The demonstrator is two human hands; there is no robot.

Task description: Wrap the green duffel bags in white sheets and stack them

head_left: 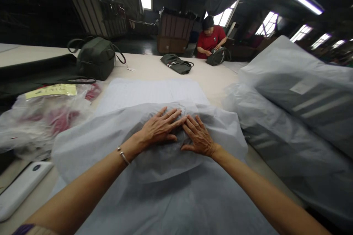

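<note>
My left hand (pixel 161 126) lies flat with its fingers spread on a translucent whitish plastic bag (pixel 91 136) in front of me. Beside it, my right hand (pixel 199 136) presses on the same bag, its fingers stretched out and their tips meeting those of my left hand. Something dark shows faintly through the plastic beneath both hands; its shape cannot be made out. The bag is wrinkled around the hands and reaches down to the near edge of view. Under its far side lie white sheets (pixel 154 90).
Wrapped bags (pixel 292 125) are piled at the right. A dark green bag (pixel 96 58), plastic packets (pixel 49 114) and a white phone (pixel 24 187) are at the left. Another dark bag (pixel 176 63) lies farther back. Across the table (pixel 138 64), a person in red (pixel 211 40) handles a bag (pixel 217 57).
</note>
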